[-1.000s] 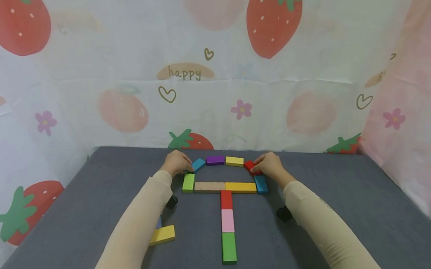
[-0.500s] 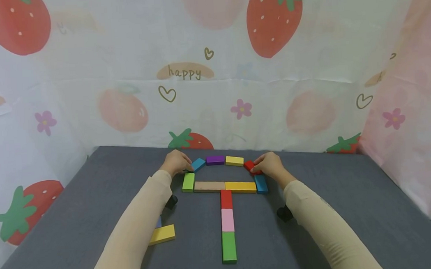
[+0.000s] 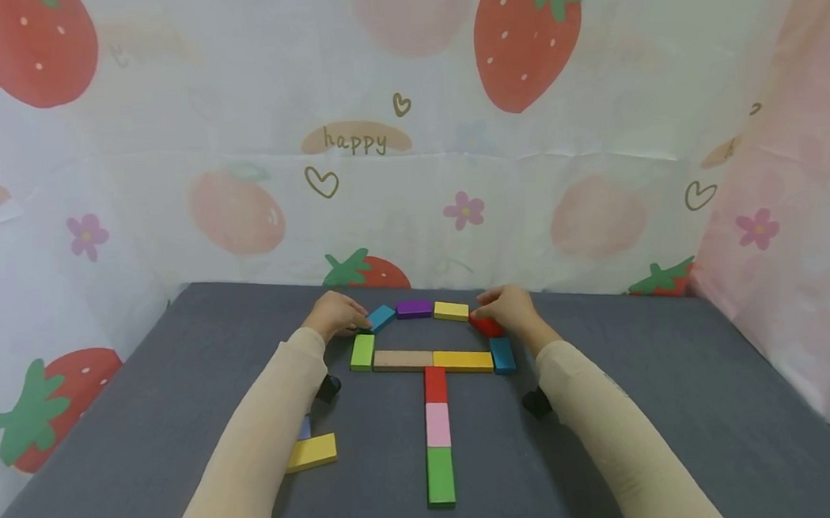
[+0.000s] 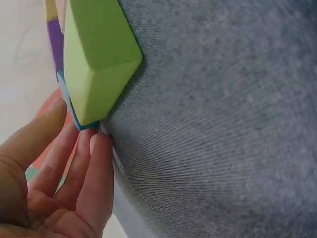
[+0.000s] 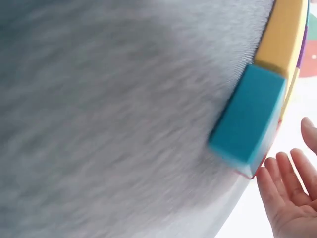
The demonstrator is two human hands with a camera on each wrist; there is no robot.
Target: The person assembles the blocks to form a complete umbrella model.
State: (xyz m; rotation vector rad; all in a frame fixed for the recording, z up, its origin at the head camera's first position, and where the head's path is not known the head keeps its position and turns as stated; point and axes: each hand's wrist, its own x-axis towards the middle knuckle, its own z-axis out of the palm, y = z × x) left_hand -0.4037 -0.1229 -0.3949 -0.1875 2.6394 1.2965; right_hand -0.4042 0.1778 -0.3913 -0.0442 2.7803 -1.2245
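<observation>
At the far left of an arch of wooden blocks, my left hand (image 3: 333, 315) pinches the end of a light blue block (image 3: 381, 318) between thumb and fingertips. The left wrist view shows that hand behind a lime green block (image 4: 99, 54), which partly hides the blue one. On the other side, my right hand (image 3: 512, 310) hovers close over a red block (image 3: 489, 327), its fingers loosely spread. In the right wrist view those fingers are relaxed beside a darker blue block (image 5: 252, 111), and only a thin edge of red shows behind it.
A purple block (image 3: 414, 310) and a yellow block (image 3: 451, 311) top the arch. A tan block (image 3: 403, 360) and an orange-yellow block (image 3: 462, 361) cross it. Below run red, pink (image 3: 437, 425) and green (image 3: 440, 477) blocks. A loose yellow block (image 3: 314, 452) lies by my left forearm.
My right hand has lifted slightly up and left off the red block, its fingers loosening, so more of the block shows. The left hand has barely shifted; the blocks keep their places.
</observation>
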